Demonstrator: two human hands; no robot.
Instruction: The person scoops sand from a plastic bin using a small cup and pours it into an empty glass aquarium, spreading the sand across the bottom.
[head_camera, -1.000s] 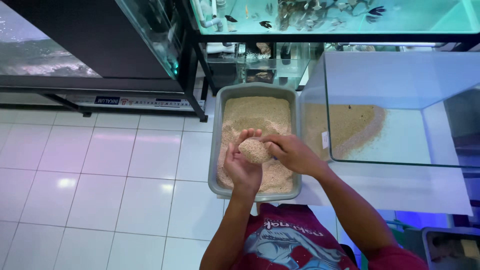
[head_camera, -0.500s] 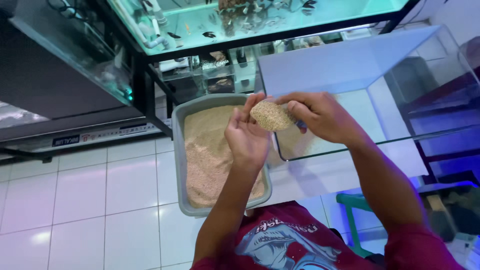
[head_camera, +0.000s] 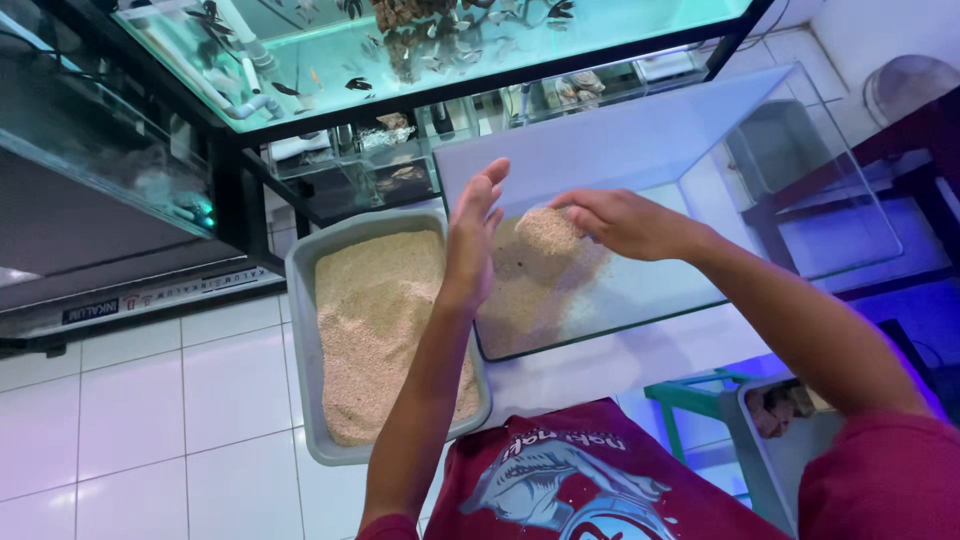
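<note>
— One handful of sand (head_camera: 547, 228) is what matters here; a second ago both hands were cupped round it low over the grey tray (head_camera: 303, 300), and half a second ago it had been lifted to the tray's far right corner; now it sits over the glass tank (head_camera: 800, 170), past the tank's near-left wall.

— Who has it?

— Only the right hand (head_camera: 625, 222); its grip is curled down over the clump, fingers closed on top of it; the left hand (head_camera: 472, 232) has let go and stands flat and upright just left of the tank wall, fingers spread wide, holding nothing.

— So the pair has split?

— Yes; earlier they pressed the sand together, now one carries and the other stands bare beside it; I cannot tell whether grains are already falling.

— What lies under the clump?

— A sloped sand bed (head_camera: 540, 290) against the tank's left side; the tank's right half shows bare bottom; judging by that, the handful has come across from tray to tank, and the tank's layer is only partly built.

— And the tray?

— Left of the tank on the white tiled floor (head_camera: 130, 400), with plenty of sand in it; behind the tank a lit aquarium (head_camera: 330, 60) with fish sits on a black rack; the person's red shirt (head_camera: 590, 480) fills the near edge.
</note>
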